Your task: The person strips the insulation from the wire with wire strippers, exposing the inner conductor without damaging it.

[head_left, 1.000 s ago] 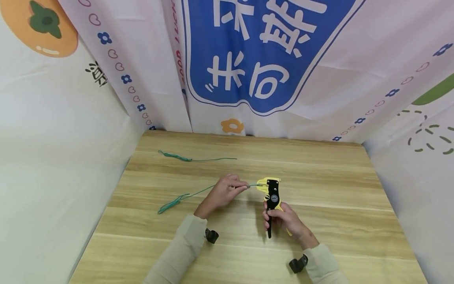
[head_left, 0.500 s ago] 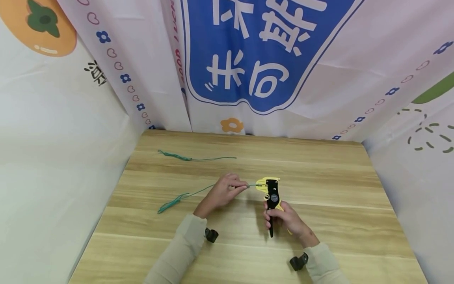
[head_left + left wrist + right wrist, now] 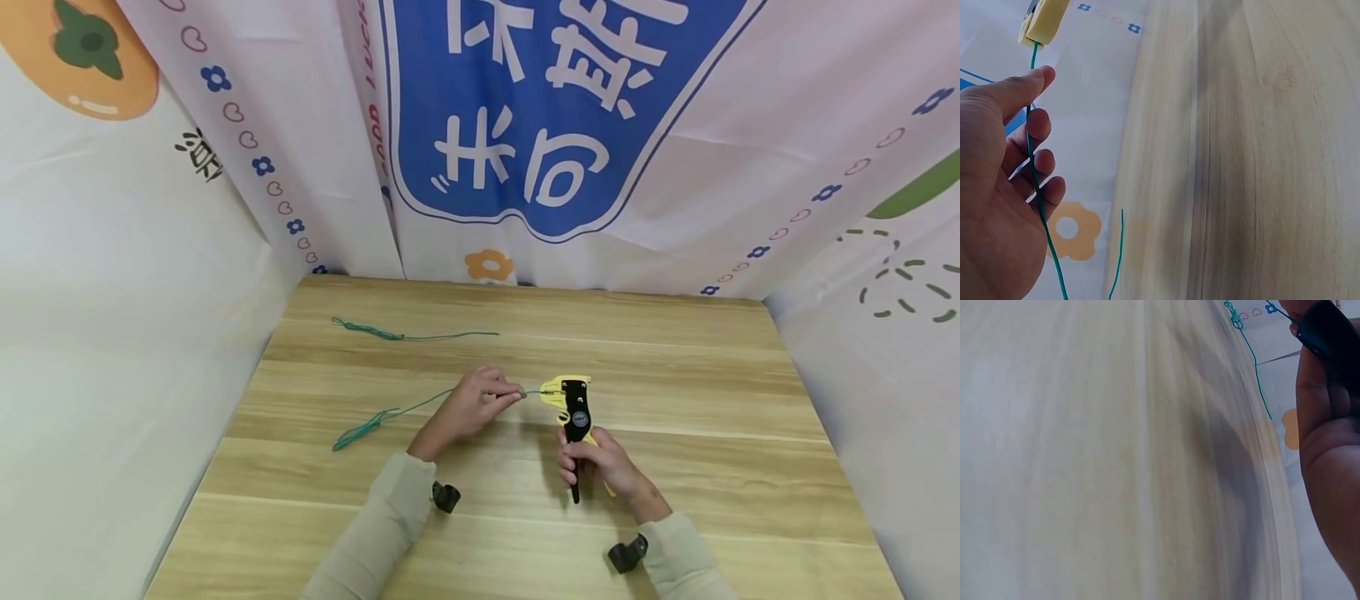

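My left hand (image 3: 472, 404) pinches a green wire (image 3: 1030, 150) between thumb and forefinger, close to its end. In the left wrist view the other fingers curl loosely beside the wire. The wire's tip goes into the yellow nose of a black and yellow wire stripper (image 3: 577, 408). My right hand (image 3: 603, 462) grips the stripper by its handles and holds it upright, nose pointing left. Only the dark handle (image 3: 1330, 337) shows in the right wrist view. To the left, the rest of the wire trails to a bundled coil (image 3: 360, 433) on the table.
A second bundled green wire (image 3: 375, 331) lies farther back on the wooden table (image 3: 675, 367), its straight end pointing right. Printed white cloth (image 3: 675, 208) hangs behind the table and along both sides. Black camera mounts (image 3: 446, 497) sit at both wrists.
The stripper's handles have drawn slightly closer together in my right hand. My left hand and the wire stay nearly in place.
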Demonstrator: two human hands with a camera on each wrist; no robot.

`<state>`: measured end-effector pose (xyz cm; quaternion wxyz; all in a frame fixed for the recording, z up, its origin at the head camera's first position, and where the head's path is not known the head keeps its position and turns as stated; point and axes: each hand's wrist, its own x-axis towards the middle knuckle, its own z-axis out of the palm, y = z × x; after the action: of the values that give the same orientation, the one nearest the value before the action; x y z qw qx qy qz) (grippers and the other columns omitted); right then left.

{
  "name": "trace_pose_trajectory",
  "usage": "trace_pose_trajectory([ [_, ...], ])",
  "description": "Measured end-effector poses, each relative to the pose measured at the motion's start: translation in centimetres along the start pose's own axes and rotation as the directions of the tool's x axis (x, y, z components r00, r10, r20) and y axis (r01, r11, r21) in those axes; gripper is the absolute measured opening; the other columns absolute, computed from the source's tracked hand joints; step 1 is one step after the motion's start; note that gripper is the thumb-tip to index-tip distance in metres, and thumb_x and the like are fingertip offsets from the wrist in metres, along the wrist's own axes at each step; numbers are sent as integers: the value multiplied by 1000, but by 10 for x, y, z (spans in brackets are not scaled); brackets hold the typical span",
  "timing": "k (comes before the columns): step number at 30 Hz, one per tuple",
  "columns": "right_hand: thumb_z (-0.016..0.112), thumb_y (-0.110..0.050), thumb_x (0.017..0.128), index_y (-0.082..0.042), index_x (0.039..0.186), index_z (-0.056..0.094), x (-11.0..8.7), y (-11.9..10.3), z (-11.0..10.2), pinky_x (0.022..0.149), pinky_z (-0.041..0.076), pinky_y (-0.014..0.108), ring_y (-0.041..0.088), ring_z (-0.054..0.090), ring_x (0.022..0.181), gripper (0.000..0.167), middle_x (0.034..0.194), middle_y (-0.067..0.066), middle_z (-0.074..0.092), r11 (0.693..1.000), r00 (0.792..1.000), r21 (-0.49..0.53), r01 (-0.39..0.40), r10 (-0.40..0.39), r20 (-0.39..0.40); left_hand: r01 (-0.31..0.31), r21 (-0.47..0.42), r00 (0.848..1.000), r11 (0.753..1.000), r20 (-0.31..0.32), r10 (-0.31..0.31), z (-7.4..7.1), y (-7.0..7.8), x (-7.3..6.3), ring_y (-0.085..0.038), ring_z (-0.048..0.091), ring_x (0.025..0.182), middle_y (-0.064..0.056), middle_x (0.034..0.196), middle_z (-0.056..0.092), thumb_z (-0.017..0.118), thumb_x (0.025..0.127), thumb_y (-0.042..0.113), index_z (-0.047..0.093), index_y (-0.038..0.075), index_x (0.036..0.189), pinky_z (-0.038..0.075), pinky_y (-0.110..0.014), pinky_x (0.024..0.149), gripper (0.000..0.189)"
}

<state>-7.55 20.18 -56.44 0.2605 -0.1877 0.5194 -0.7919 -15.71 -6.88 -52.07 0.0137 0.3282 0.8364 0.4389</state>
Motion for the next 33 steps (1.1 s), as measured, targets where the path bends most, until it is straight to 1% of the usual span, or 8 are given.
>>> trace_pose_trajectory([
  [2,42,-1,105,1,105,48,1,1,1,66,53,31,15,57,68,6,80,2,53,1000,1000,5,9,-9,3,1,1,1000,1000,0,-1,-1,1,0,-23,53,79,10,82,61,73,99,17,81,9,111,41,-31,69,17],
  [7,44,-3,104,-1,102,48,2,2,9,64,55,33,14,57,66,6,77,2,52,1000,1000,16,18,-18,-23,-1,7,1000,1000,6,1,-1,-1,1,-18,51,78,12,81,61,72,99,17,81,10,112,41,-31,68,17],
  [13,44,-3,102,-4,99,49,4,6,20,61,54,34,15,54,62,6,73,2,48,998,996,67,16,-10,-87,-9,-18,1000,1000,14,9,-1,-4,3,-11,49,76,11,84,63,72,99,16,81,10,112,42,-31,67,17],
  [18,45,-3,100,-6,96,49,5,7,26,57,51,32,14,50,59,6,70,0,45,996,989,92,5,9,-150,-13,-19,1000,1000,15,13,-2,-3,5,-13,50,75,10,84,63,72,99,16,81,10,113,42,-31,67,18],
  [22,47,-5,101,-6,94,48,6,8,30,54,50,31,13,48,56,7,68,-1,44,996,976,85,-26,44,-212,-23,-10,1000,1000,13,23,-2,-3,5,-14,51,76,9,84,63,72,99,15,81,9,113,42,-31,67,18],
  [27,50,-6,102,-6,93,47,7,9,34,51,49,30,12,45,53,10,65,-2,43,996,959,69,-64,81,-273,-31,-5,999,999,14,31,-2,-4,5,-11,49,75,10,84,63,72,99,15,81,10,113,42,-30,67,18],
  [33,54,-6,98,-8,90,47,9,9,39,49,47,29,11,43,51,11,62,-3,41,992,937,83,-98,120,-328,-32,-14,999,999,12,32,-1,-4,5,-11,50,76,9,85,64,72,99,16,81,10,113,43,-31,68,18],
])
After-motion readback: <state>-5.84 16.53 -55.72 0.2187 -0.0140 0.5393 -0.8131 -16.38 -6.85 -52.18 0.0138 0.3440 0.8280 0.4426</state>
